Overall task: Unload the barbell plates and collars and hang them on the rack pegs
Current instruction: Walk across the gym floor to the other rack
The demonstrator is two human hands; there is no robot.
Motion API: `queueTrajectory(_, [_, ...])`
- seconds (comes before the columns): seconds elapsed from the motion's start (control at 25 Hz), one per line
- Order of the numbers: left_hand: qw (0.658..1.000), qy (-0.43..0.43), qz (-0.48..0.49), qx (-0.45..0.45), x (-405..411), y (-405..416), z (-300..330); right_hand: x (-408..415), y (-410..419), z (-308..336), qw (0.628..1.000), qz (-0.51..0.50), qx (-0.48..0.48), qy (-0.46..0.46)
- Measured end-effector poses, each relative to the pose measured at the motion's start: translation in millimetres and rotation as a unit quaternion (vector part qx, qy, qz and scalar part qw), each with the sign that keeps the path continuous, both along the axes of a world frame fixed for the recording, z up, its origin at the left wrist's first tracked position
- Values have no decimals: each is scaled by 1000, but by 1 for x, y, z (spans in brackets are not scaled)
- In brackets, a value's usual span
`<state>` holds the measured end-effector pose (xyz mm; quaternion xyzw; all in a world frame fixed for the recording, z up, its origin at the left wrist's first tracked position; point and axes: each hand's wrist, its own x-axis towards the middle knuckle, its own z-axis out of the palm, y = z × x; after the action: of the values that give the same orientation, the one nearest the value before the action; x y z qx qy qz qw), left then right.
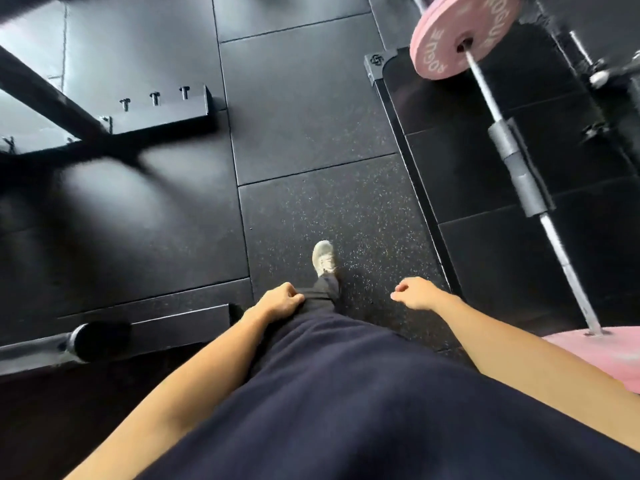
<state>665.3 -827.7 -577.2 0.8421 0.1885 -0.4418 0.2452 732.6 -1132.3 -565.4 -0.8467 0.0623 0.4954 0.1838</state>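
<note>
A steel barbell [554,237] lies on the dark platform at the right, with a grey foam pad [517,168] wrapped around its middle. Pink plates [457,32] sit on its far end at the top right. Another pink plate [602,358] is on the near end at the right edge, partly behind my right forearm. My left hand [282,301] hangs loosely curled in front of my thigh and holds nothing. My right hand [415,292] is also loosely curled and empty, left of the bar and apart from it. No collar is clearly visible.
A black rack base with upright bolts [156,109] stands at the upper left. A second bar's sleeve end [90,341] juts in at the lower left. My shoe [323,258] is on the speckled rubber floor [363,220] between the two platforms. More rack hardware [599,74] sits at the far right.
</note>
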Motion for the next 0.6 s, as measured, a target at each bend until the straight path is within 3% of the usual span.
queueTrajectory(0.12, [999,20,35,-16,78,13,-12,90,18,-8,999,49,-13,6])
queueTrajectory(0.32, [1000,1,-27,-11,273,75,12,262,59,4,1000,1,-14,-15])
queueTrajectory(0.48, [999,-25,-19,-15,383,110,26,366,94,18,998,-27,10,-48])
queueTrajectory(0.6, [1000,1,-2,-31,455,124,20,445,119,17,999,-18,15,-31])
